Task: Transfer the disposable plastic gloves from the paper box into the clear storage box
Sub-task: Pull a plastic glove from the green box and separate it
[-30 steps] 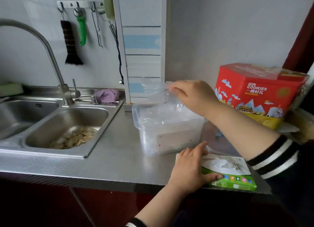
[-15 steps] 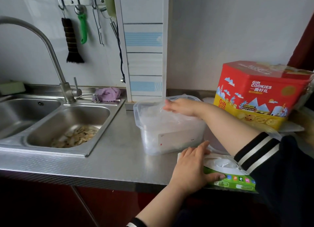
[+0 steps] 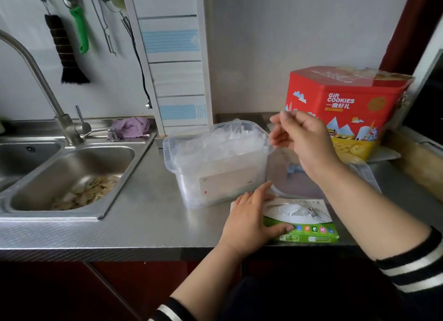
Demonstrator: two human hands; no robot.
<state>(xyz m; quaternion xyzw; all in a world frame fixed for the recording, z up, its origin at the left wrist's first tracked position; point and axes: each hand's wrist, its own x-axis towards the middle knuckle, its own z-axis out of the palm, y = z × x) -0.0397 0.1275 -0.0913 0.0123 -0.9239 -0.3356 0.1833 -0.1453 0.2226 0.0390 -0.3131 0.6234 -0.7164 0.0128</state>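
The clear storage box [image 3: 223,184] stands on the steel counter, heaped to its rim with crumpled plastic gloves [image 3: 215,143]. In front of it, to the right, lies the green and white paper box [image 3: 311,232], more gloves [image 3: 290,211] showing in its oval opening. My left hand [image 3: 249,220] grips the paper box's left end, fingers on top and thumb along the front side. My right hand [image 3: 304,138] hovers above the storage box's right rim, fingers loosely curled, holding nothing that I can make out.
A clear lid [image 3: 359,174] lies right of the storage box, under my right forearm. A red cookie tin [image 3: 347,104] stands behind it. The double sink [image 3: 72,167] with scraps, a faucet [image 3: 36,64] and a purple cloth [image 3: 130,126] are on the left.
My right hand lowered a glove into the storage box, let it go, then rose and drew back to the right. My left hand stayed on the paper box.
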